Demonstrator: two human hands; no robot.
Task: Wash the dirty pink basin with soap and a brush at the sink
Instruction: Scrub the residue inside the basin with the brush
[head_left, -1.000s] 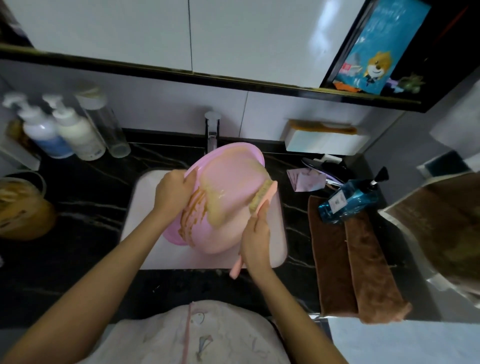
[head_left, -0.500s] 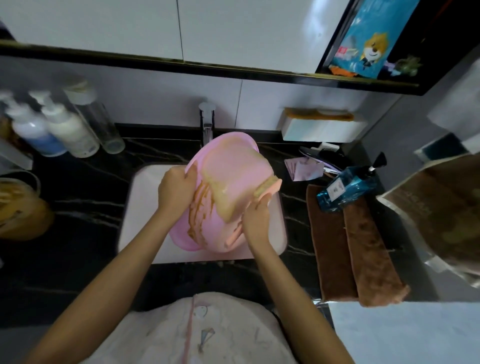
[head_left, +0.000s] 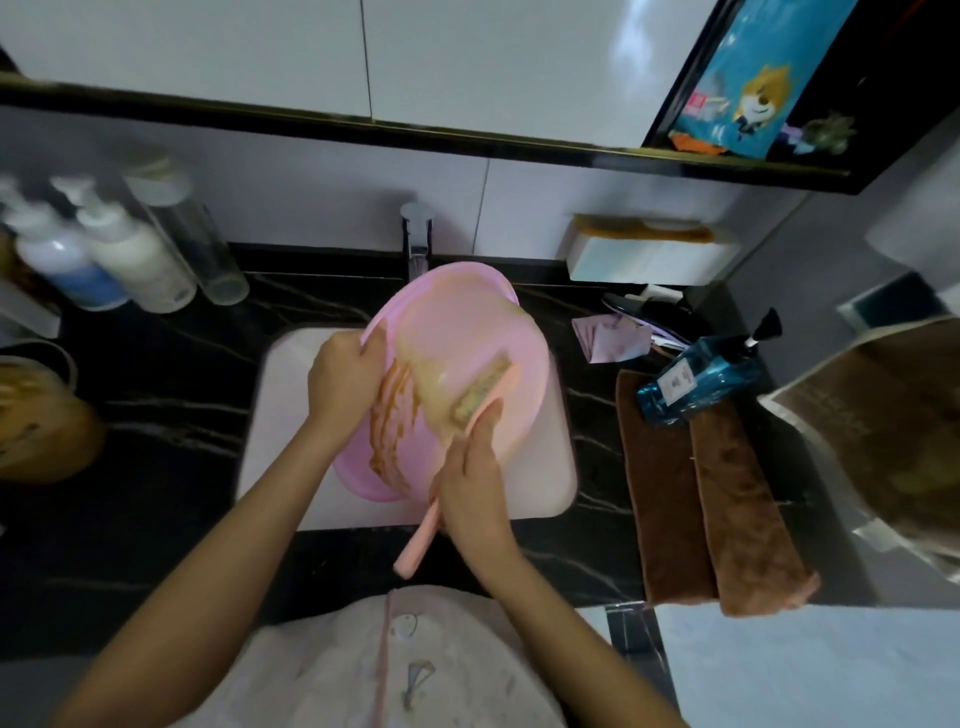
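Observation:
The pink basin (head_left: 457, 332) is tilted up on its edge over the white sink (head_left: 280, 447), its inside smeared with brown and yellowish dirt. My left hand (head_left: 340, 376) grips the basin's left rim. My right hand (head_left: 475, 480) holds a pink long-handled brush (head_left: 421, 545); its bristle head (head_left: 480, 389) presses against the basin's inner wall on the right. The handle sticks out below my hand, toward me. The tap (head_left: 417, 236) stands just behind the basin.
Pump bottles (head_left: 119, 249) stand on the black counter at the back left, and a brownish container (head_left: 36, 415) sits at the far left. Right of the sink lie a blue bottle (head_left: 701, 382), brown towels (head_left: 717, 499) and small clutter. A white box (head_left: 649, 254) sits behind.
The brush head has slid back down and left across the basin's wall, and its handle sticks out below my right hand again. My left hand keeps its grip on the rim.

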